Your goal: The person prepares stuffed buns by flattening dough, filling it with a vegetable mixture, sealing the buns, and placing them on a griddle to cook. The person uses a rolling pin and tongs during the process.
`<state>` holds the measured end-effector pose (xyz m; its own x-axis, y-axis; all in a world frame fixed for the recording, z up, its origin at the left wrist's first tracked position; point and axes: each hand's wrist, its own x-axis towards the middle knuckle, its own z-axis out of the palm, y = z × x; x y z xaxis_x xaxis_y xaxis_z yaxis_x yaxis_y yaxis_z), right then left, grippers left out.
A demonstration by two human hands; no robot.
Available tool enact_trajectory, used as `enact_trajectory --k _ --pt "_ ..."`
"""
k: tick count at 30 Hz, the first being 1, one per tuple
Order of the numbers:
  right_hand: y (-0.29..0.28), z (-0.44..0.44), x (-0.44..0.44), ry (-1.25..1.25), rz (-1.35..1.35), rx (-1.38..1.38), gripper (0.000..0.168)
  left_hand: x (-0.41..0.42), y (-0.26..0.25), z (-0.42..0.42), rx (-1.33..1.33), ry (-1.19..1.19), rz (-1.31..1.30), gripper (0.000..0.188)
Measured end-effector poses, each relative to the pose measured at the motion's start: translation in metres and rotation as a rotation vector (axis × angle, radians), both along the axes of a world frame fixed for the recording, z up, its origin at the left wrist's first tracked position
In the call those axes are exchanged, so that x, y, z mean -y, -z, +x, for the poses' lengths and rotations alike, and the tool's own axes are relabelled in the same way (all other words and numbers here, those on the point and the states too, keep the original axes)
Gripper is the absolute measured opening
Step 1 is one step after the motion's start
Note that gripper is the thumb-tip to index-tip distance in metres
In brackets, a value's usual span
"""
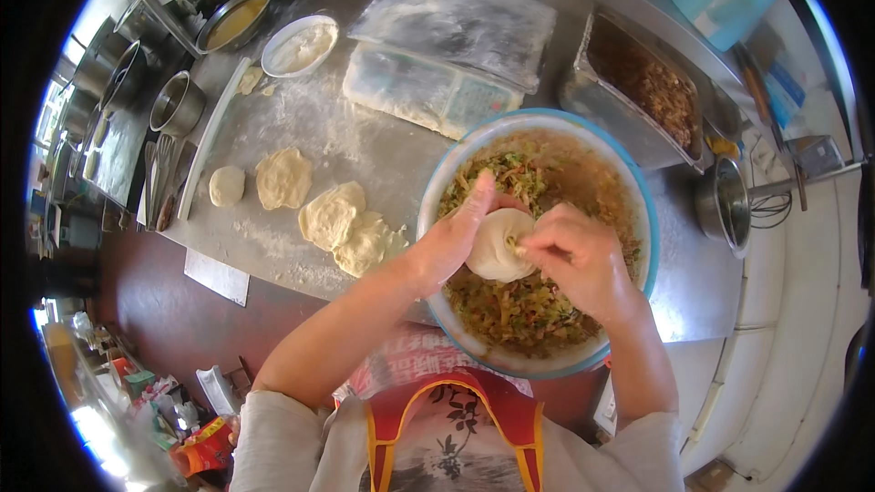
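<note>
Over a large white bowl with a blue rim (646, 239), my left hand (454, 236) cups a round bun of pale dough (497, 253) from its left side. My right hand (574, 253) pinches the gathered dough at the bun's right side, where a small fold shows a bit of filling. Chopped vegetable filling (526, 314) lies in the bowl beneath both hands. To the left on the floured metal table (273, 253) are several flattened dough rounds, one of them a separate dough round (284, 178), and a dough ball (227, 186).
A floured scale (431, 89) stands behind the bowl, with a floured metal tray (458, 20) beyond it. A white bowl of flour (301, 46) is at the back left. At right are a metal pan of brown filling (649, 89) and a steel pot (723, 205). Utensils (160, 171) lie beyond a white strip (213, 140).
</note>
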<state>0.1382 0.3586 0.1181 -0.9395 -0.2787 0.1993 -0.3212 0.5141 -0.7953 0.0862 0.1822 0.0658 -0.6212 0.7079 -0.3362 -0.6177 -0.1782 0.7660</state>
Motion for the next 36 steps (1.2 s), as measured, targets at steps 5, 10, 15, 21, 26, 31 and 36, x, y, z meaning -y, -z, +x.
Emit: enact_trajectory --k 5,10,15,21,26,31,36 --pt "-0.012 -0.002 0.024 0.160 -0.141 0.402 0.009 0.015 -0.020 -0.013 -0.457 0.086 -0.313 0.070" --pt "-0.005 -0.016 0.031 0.122 -0.225 0.271 0.011 0.037 -0.009 -0.006 -0.184 -0.237 0.124 0.086" --pt "-0.020 -0.042 0.066 0.089 -0.196 0.534 0.011 0.060 -0.009 -0.003 -0.136 -0.258 0.107 0.066" --pt "-0.002 -0.050 0.123 -0.148 0.035 -0.068 0.017 0.109 -0.003 -0.011 0.164 -0.449 0.274 0.038" --pt "0.022 -0.065 0.172 -0.278 0.015 -0.122 0.018 0.150 0.001 -0.001 0.330 -0.605 0.160 0.038" --pt "0.039 -0.078 0.215 -0.377 -0.081 0.190 0.016 0.205 0.018 0.004 0.289 -0.522 0.052 0.043" --pt "0.059 -0.086 0.270 -0.580 -0.079 0.138 0.012 0.255 0.042 0.020 0.284 -0.587 -0.050 0.053"
